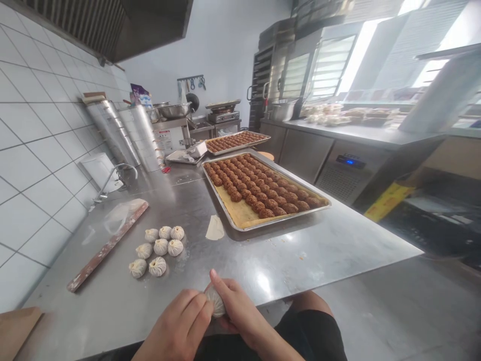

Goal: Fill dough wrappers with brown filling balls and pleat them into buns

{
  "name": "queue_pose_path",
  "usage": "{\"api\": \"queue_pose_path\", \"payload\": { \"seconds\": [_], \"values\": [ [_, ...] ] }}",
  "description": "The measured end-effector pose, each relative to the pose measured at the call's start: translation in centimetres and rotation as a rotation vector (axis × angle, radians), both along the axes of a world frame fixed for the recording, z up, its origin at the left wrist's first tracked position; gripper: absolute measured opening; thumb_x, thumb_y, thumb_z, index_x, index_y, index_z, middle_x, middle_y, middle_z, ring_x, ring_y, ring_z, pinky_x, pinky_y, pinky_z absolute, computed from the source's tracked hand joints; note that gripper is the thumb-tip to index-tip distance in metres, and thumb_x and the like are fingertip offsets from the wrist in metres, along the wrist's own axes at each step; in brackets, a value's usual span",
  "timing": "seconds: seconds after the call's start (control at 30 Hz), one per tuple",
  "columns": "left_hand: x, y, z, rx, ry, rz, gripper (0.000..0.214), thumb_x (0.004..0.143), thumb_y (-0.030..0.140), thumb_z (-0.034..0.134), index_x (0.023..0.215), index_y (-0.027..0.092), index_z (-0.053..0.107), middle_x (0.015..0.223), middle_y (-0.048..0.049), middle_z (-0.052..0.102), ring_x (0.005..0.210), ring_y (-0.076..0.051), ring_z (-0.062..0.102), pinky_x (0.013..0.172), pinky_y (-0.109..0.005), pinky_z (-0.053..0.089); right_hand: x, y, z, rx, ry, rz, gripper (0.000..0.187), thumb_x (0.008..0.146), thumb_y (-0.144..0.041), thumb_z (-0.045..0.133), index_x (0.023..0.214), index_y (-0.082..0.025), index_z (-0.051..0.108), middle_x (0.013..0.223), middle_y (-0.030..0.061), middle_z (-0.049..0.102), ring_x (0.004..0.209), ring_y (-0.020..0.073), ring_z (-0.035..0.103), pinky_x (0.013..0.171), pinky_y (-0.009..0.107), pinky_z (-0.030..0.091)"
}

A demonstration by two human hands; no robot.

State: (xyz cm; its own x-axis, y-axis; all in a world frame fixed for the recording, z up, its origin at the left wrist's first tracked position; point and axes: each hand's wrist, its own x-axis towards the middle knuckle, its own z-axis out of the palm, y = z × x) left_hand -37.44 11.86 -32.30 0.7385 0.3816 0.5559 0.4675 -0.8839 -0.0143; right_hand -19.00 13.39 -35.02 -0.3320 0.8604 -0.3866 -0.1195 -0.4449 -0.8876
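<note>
My left hand (180, 328) and my right hand (235, 306) meet at the near edge of the steel table (293, 255). Between their fingers is a small pleated dough dumpling (217, 302); both hands pinch it, fingers closed round it. To the left of my hands, several finished white dumplings (160, 248) lie in a cluster on the table. A flat piece of dough (215, 228) lies farther up the table, beside a baking tray.
A baking tray (240, 220) holds rows of brown balls on paper; a second such tray (236, 142) stands behind it. A long wooden board (108, 245) and a plastic bag lie left, near a tap (112, 178). Metal cylinders, a mixer and ovens fill the back.
</note>
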Motion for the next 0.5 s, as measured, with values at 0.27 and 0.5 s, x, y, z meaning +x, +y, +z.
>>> {"api": "queue_pose_path", "payload": {
  "seconds": [0.27,0.5],
  "values": [
    [-0.1,0.8,-3.6,-0.273,-0.182,0.372,0.063,0.089,0.031,0.069,0.146,0.016,0.046,0.131,-0.0144,0.066,0.118,-0.028,0.066,0.095,-0.043,0.062,-2.1,1.5,-0.2,0.142,-0.009,-0.131,0.071,0.091,-0.082,0.042,0.11,-0.018,0.067,0.083,0.0062,0.072,0.073,0.0221,0.07,0.065,0.032,0.053],
    [-2.9,4.8,-6.0,-0.187,-0.178,0.798,0.037,0.093,0.03,0.062,0.128,0.017,0.058,0.115,-0.0122,0.07,0.098,-0.029,0.072,0.079,-0.042,0.063,-0.5,8.5,-1.4,0.797,-1.017,-0.236,0.04,0.105,-0.036,0.043,0.137,-0.017,0.057,0.125,0.0137,0.067,0.117,0.0258,0.063,0.104,0.036,0.047]
  ]
}}
